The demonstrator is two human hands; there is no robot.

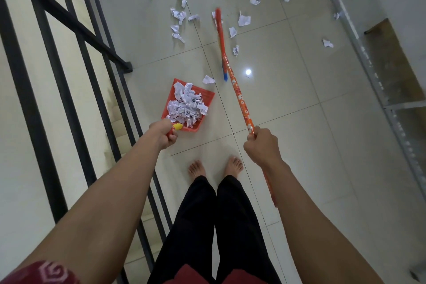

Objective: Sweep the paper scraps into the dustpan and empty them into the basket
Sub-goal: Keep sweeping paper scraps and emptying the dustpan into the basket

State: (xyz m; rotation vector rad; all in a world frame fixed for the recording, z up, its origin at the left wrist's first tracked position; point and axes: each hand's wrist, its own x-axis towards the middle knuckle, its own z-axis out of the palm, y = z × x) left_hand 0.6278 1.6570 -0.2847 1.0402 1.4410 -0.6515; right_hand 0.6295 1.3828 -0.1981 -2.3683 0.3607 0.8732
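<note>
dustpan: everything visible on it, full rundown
The dustpan is orange-red and plastic-looking: a flat tray with low side walls, a ribbed open lip pointing away from the person, and a short handle with a yellow piece at its base. It is heaped with crumpled white paper scraps. The left hand grips the handle. It sits low over the tiled floor; whether it touches the floor cannot be told.
</note>
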